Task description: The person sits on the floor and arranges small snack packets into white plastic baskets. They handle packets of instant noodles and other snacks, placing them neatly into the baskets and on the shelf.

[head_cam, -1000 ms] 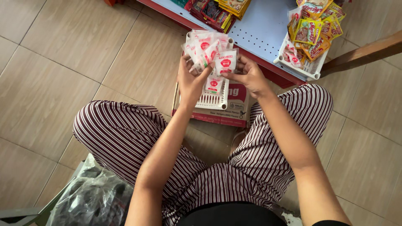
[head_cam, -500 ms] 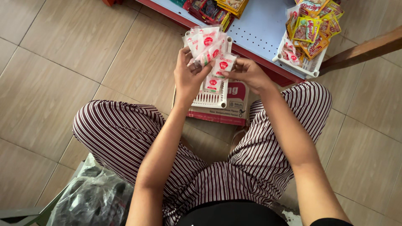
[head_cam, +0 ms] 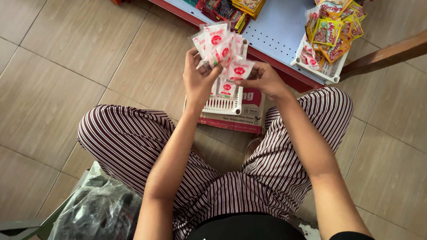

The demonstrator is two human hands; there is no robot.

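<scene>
Head view: fingers of the left hand [head_cam: 199,81] clamp a fanned bunch of small white sachets [head_cam: 216,44] with red marks, and the right hand [head_cam: 262,79] pinches 1 more sachet [head_cam: 240,70] at its edge. Below them sits a white slotted basket [head_cam: 223,106] on a cardboard box [head_cam: 249,116], between striped trouser knees [head_cam: 129,138], near a pale blue shelf [head_cam: 275,31].

A small shop: a perforated metal shelf [head_cam: 275,31] holds baskets of snack packets [head_cam: 333,31].

White-and-red sachets [head_cam: 221,44], maroon-and-white striped trousers [head_cam: 133,142], pale blue shelf [head_cam: 275,31], beige floor tiles [head_cam: 58,66].
</scene>
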